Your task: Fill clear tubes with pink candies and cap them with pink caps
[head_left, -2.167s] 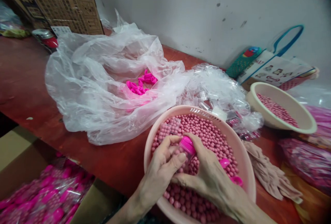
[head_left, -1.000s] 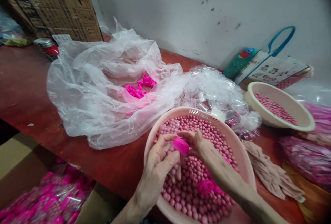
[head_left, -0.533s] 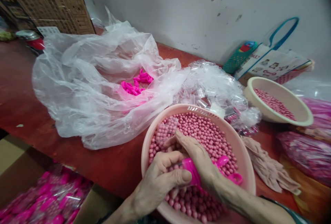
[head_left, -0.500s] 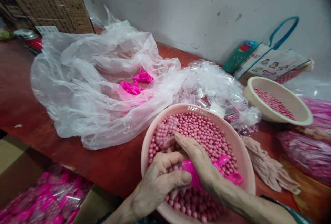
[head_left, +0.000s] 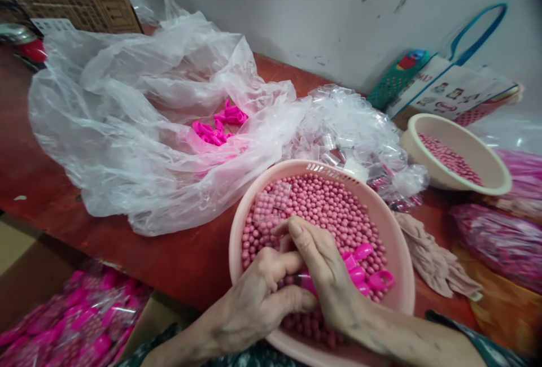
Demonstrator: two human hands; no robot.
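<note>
My left hand [head_left: 265,293] pinches a small clear plastic tube with pink beads in it, mostly hidden by fingers. A bright pink plastic piece [head_left: 305,282] at the tube's right end shows between the hands. Curled over that piece, my right hand [head_left: 324,268] meets the left fingertips. Both hands are above a pink plastic basin [head_left: 404,282] full of round pink beads [head_left: 328,203]. More pink plastic pieces [head_left: 359,274] lie on the beads by my right wrist. A clear flat plastic piece [head_left: 273,203] rests on the beads at the basin's left.
Left, a large clear plastic bag [head_left: 127,130] holds loose pink pieces [head_left: 218,124]. Clear plastic tubes [head_left: 347,124] are heaped behind the basin. Right are a cream bowl [head_left: 499,183] of beads and a cloth [head_left: 436,254]. Lower left, a carton holds packed pink items [head_left: 80,322].
The right fingers have drawn in and bent more over the pink piece, covering more of it. The left hand keeps its hold. The view has shifted slightly.
</note>
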